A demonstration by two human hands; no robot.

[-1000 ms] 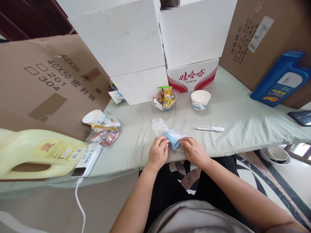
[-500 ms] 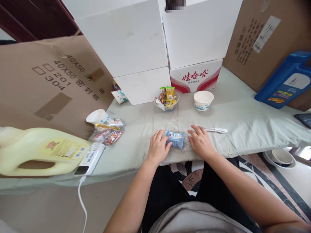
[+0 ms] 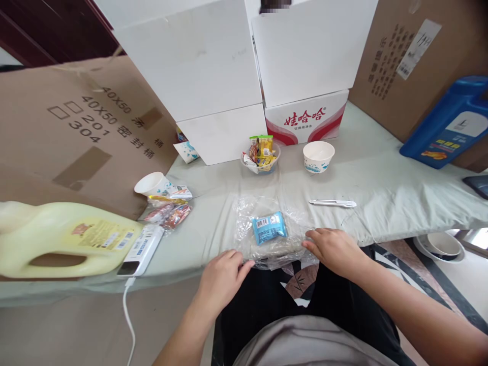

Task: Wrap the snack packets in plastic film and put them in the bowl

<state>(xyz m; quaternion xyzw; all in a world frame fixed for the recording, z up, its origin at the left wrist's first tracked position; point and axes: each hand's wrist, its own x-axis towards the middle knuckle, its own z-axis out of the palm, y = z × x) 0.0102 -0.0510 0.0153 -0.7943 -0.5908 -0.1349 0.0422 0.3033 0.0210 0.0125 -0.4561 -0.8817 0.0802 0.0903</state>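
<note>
A clear plastic bag lies spread flat on the pale green table cover, with a small blue snack packet inside it. My left hand rests at the bag's near left corner, fingers curled and touching the plastic. At the bag's near right edge my right hand pinches the plastic, fingers bent. Both hands sit at the table's front edge.
A bowl of wrapped snacks and an empty paper bowl stand behind the bag, a white utility knife to the right. Left: a paper cup, snack wrappers, a power strip, a yellow jug. Boxes and a blue jug line the back.
The bag, bunched around the blue packet a second ago, now lies spread out flat. Both hands have drawn back toward me to its near edge.
</note>
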